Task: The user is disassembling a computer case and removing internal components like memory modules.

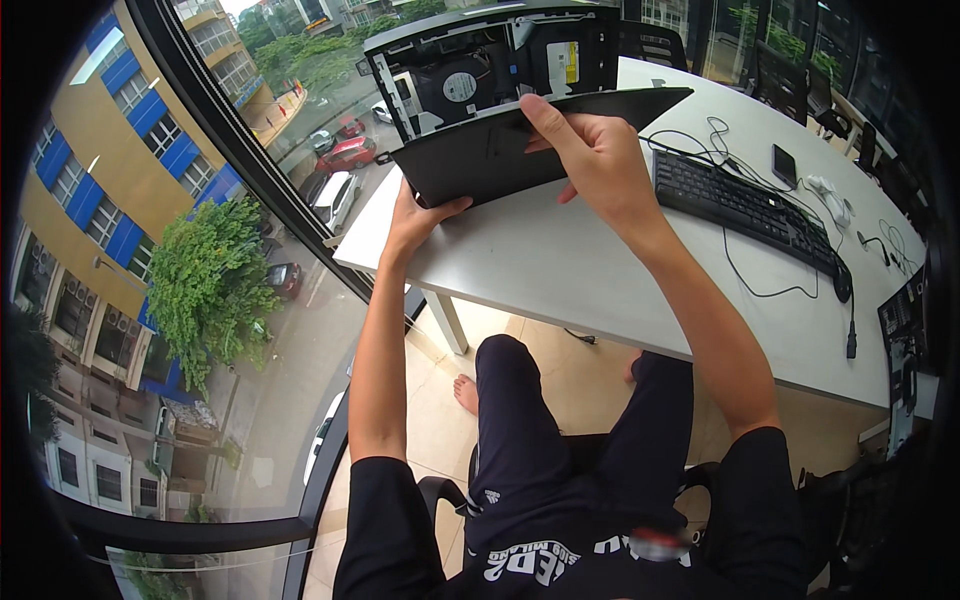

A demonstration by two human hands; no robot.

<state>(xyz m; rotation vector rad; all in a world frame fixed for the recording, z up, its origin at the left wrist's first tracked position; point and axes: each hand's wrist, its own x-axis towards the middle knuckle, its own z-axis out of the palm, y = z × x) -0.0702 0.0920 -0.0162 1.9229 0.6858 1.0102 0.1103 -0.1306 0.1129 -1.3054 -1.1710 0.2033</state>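
Note:
A flat black computer side panel (pixel 480 165) leans in front of an opened desktop computer case (pixel 590 70), hiding the lower part of its inside. At the panel's lower left corner my left hand (pixel 425 215) is closed around the edge, its thumb on the near face and its other fingers mostly hidden behind. My right hand (pixel 600 160) is at the panel's top edge, thumb tip on the rim and fingers bent against the near side. Inside the case, a round labelled part (pixel 460 88) and a drive with a yellow-and-white label (pixel 563 62) show above the panel.
The white table (pixel 560 260) carries a black keyboard (pixel 740 205), a phone (pixel 784 165), a mouse (pixel 843 283) and loose cables. A large window borders the left side. Black chairs (pixel 780 85) stand beyond the table, with another dark computer unit (pixel 905 340) at the right.

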